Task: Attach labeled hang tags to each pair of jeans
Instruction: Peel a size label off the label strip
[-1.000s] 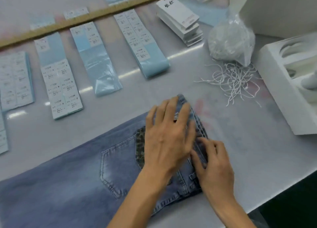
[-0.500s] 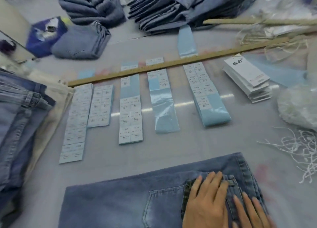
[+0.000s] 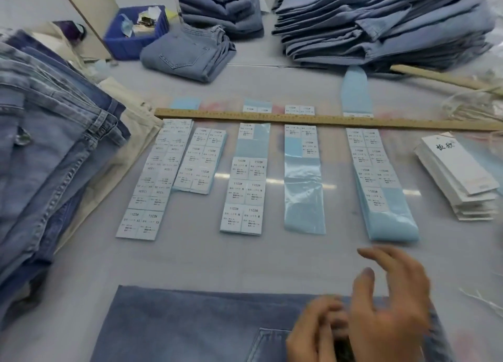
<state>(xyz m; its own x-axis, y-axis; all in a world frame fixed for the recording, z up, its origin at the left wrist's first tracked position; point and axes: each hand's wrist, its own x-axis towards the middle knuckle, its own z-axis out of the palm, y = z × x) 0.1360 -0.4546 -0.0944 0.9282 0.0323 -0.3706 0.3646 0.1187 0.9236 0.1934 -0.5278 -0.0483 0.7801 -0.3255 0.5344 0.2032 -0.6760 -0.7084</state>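
Head view: a person's two hands work over a grey table [image 3: 272, 261] seen from above; every place below is given relative to the wooden ruler [image 3: 313, 120] lying left to right across the middle.
Jeans: one pair of jeans [image 3: 196, 326] lies flat, well below the ruler at the bottom edge. Its long axis runs left to right, roughly parallel to the ruler. A back pocket faces up; the waist end is under the hands at the right.
Left hand: the left hand [image 3: 313, 334] rests on the denim below the ruler's right half, fingers bent. It is blurred, so whether it grasps anything cannot be told.
Right hand: the right hand [image 3: 392, 307] is raised just right of the left, fingers spread and loosely curved, released and holding nothing.
Hang tags: a stack of white hang tags [image 3: 460, 176] sits just below the ruler's right end, long axis angled away from it.
Label sheets: five columns of size label sheets [image 3: 245, 193] on pale blue backing run downward from the ruler, their tops tucked beneath it.
Denim stacks: folded jeans stacks [image 3: 381, 21] stand beyond the ruler; another pile [image 3: 49, 149] lies off its left end.
Blue bin: a blue bin [image 3: 130, 37] sits beyond the ruler's left end.
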